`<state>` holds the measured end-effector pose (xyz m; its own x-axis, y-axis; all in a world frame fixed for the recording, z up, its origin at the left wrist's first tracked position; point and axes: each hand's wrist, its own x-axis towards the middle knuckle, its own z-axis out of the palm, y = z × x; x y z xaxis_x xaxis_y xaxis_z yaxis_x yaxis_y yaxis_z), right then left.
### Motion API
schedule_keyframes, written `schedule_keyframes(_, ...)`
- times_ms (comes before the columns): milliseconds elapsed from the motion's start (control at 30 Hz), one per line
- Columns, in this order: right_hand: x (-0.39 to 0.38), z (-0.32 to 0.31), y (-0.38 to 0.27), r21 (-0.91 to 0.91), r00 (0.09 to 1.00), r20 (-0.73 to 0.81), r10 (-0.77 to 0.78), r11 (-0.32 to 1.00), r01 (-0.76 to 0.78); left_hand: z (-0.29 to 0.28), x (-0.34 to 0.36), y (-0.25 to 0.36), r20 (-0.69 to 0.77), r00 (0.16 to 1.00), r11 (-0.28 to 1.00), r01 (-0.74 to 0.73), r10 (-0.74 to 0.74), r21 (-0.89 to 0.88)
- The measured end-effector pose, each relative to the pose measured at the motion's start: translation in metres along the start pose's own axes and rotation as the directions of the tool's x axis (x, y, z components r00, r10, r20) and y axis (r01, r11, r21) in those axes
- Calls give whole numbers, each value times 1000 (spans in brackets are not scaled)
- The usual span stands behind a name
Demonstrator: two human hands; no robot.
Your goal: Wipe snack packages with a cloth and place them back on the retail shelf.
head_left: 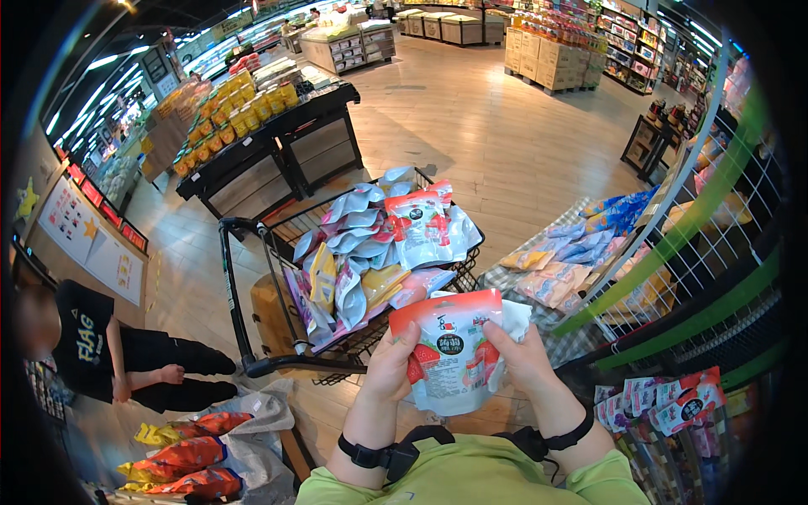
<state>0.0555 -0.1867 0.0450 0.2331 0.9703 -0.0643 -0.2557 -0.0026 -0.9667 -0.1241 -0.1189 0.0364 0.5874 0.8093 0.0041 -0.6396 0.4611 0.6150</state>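
In front of my chest I hold a red and white snack pouch (pixel 450 370) with strawberries printed on it, its front facing me. My left hand (pixel 390 362) pinches its left edge, thumb on the front. My right hand (pixel 520 358) grips the right edge the same way; white packaging shows behind the pouch there, and I cannot tell whether it is a second pouch. Just beyond my hands is a black wire shopping cart (pixel 290 353) heaped with silver, yellow and pink pouches. On top of that heap lies a similar strawberry pouch (pixel 419 220).
A white wire rack (pixel 715 227) with bagged snacks stands at right, beside a checked cloth (pixel 539 295) with more bags. Lower right hang several pouches (pixel 673 404). At lower left are orange bags (pixel 189 454) and a standing person (pixel 109 353). A jar display (pixel 244 114) stands beyond the cart.
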Motion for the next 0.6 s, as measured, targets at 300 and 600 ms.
schedule_keyframes(300,4,14,10,167,997,45,-68,984,60,-16,-8,0,-90,985,974,-127,145,186)
schedule_keyframes(600,10,10,0,419,992,-86,92,907,-48,-40,-19,-20,95,966,969,235,-242,79)
